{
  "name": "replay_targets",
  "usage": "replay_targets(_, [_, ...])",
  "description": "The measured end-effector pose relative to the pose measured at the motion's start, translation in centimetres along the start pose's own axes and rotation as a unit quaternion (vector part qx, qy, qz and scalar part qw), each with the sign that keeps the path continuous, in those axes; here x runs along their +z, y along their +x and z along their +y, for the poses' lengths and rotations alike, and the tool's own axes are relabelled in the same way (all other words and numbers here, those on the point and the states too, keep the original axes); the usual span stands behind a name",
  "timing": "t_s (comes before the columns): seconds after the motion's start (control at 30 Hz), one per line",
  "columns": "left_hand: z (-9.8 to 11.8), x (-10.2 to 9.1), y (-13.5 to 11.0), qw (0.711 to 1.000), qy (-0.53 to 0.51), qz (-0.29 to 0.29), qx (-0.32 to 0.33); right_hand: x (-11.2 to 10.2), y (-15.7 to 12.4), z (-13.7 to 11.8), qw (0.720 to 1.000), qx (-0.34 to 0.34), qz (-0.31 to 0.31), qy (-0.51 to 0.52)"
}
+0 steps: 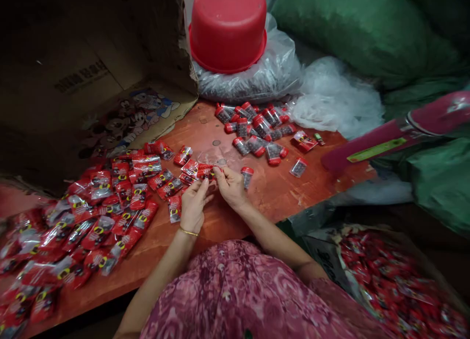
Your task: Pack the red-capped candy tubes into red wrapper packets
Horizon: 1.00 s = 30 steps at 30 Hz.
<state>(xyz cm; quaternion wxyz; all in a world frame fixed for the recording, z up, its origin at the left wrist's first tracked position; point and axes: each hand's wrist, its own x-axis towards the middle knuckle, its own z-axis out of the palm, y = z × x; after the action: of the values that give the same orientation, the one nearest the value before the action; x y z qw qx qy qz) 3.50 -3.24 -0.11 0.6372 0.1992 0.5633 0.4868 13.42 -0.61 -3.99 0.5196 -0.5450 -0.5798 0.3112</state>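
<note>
Between my two hands is a small red printed packet (206, 171), partly covered by fingers. My left hand (194, 202) has its thumb and fingers closed on the packet's near left side. My right hand (230, 186) pinches its right end. Just left of my hands lie several red packets (165, 182), some with clear plastic showing. Right of my right hand stands one small clear jar with a red lid (247, 176), dark beads inside. Farther back is a loose group of similar jars (260, 126).
A big pile of red packets (103, 221) covers the table's left side before an open cardboard box (147, 50). A red basin (227, 26) rests upside down on a filled plastic bag (253, 87). A pink pole (396, 128) crosses at right. A box of red packets (396, 280) stands lower right.
</note>
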Motion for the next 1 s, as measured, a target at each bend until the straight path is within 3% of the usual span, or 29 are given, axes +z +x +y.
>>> replay_targets(0.1, [0.1, 0.4, 0.1, 0.999, -0.035, 0.007, -0.013, 0.1, -0.2, 0.0, 0.999, -0.015, -0.025, 0.023])
replay_targets(0.27, [0.4, 0.7, 0.5, 0.997, -0.078, 0.02, -0.012, 0.2, -0.6, 0.1, 0.999, 0.018, -0.032, 0.025])
replay_targets(0.4, [0.8, 0.4, 0.9, 0.995, -0.095, 0.011, -0.029, -2.2, -0.8, 0.3, 0.996, 0.027, -0.039, -0.076])
replay_targets(0.47, [1.0, 0.1, 1.1, 0.995, -0.094, 0.015, -0.032, -4.2, -0.9, 0.4, 0.979, 0.023, -0.022, -0.199])
replay_targets(0.57, [0.9, 0.0, 1.3, 0.996, -0.088, 0.015, -0.026, -6.6, -1.3, 1.0, 0.921, 0.056, 0.014, -0.386])
replay_targets(0.7, [0.4, 0.3, 1.1, 0.997, -0.079, 0.002, -0.026, -7.3, -1.9, 2.2, 0.858, 0.083, -0.027, -0.507])
replay_targets(0.9, [0.3, -0.4, 1.2, 0.996, -0.084, -0.003, -0.041, -7.4, -1.8, 2.7, 0.838, 0.058, -0.077, -0.537])
replay_targets(1.0, [0.4, -0.8, 1.3, 0.995, -0.088, -0.002, -0.039, -8.0, -1.5, 3.1, 0.85, 0.046, -0.073, -0.52])
